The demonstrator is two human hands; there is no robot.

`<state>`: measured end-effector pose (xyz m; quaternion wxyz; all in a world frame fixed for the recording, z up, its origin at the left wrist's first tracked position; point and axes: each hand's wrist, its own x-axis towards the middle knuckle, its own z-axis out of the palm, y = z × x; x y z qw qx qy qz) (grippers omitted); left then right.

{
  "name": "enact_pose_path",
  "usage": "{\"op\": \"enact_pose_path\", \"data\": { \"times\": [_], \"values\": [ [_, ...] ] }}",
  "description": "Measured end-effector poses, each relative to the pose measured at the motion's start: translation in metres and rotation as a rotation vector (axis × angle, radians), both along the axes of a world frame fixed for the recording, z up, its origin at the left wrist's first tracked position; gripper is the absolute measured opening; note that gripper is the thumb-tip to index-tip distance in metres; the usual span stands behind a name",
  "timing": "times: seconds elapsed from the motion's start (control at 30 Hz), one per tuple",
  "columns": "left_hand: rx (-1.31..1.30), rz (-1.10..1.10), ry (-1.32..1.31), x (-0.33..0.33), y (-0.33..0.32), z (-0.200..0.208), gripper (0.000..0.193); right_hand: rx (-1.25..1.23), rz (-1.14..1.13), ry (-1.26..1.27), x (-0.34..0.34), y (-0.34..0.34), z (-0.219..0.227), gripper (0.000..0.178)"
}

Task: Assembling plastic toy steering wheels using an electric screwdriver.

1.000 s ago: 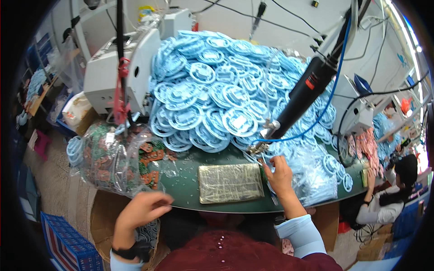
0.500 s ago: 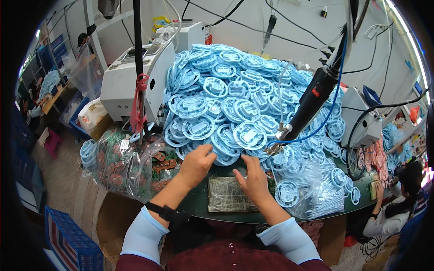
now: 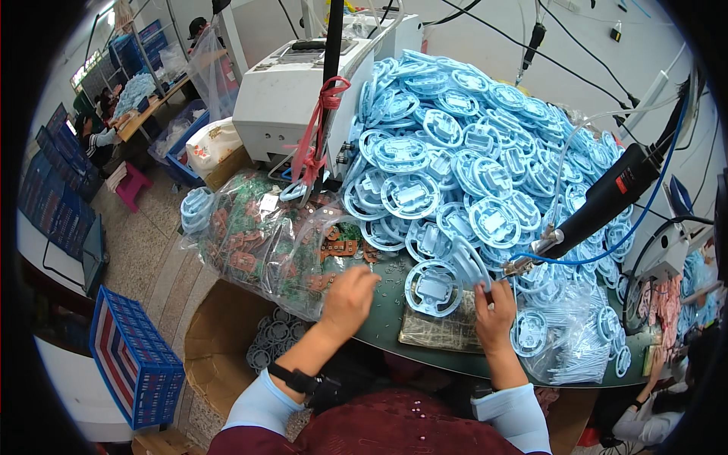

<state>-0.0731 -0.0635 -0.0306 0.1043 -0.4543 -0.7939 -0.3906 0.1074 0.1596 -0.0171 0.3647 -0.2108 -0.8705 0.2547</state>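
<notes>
My right hand (image 3: 497,311) pinches the edge of a light blue plastic ring-shaped part (image 3: 471,262), which is tilted up on its side. Just left of it, another light blue ring-shaped part (image 3: 434,288) with a moulded centre rests over a flat block wrapped in clear film (image 3: 444,331). My left hand (image 3: 349,303) is apart from these, its fingers curled closed, beside a clear plastic bag of green and orange-brown circuit boards (image 3: 265,235). Whatever those fingers may hold is hidden. Behind both hands rises a large heap of similar light blue parts (image 3: 455,159).
A black electric screwdriver (image 3: 607,201) with a blue hose hangs at the right of the heap. White machines (image 3: 288,98) stand behind the bag. Bagged pale blue sticks (image 3: 580,353) lie at right. Below left are a cardboard box (image 3: 220,341) and blue crate (image 3: 136,364). Other people sit farther off.
The view has swung left, so the scene shifts right. My right hand has taken hold of a light blue part, and another now lies on the wrapped block. My left hand stays curled.
</notes>
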Motion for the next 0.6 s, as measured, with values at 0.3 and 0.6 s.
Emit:
{"op": "enact_pose_path", "data": {
  "times": [0.3,0.6],
  "values": [
    [-0.204,0.005,0.324,-0.080,0.025,-0.011,0.014,0.311,0.348,-0.324,0.068,-0.039,0.016,0.029],
    [0.110,-0.352,0.065,0.027,0.001,0.032,0.031,0.397,0.250,-0.316,0.029,-0.030,-0.003,0.028]
  ]
}}
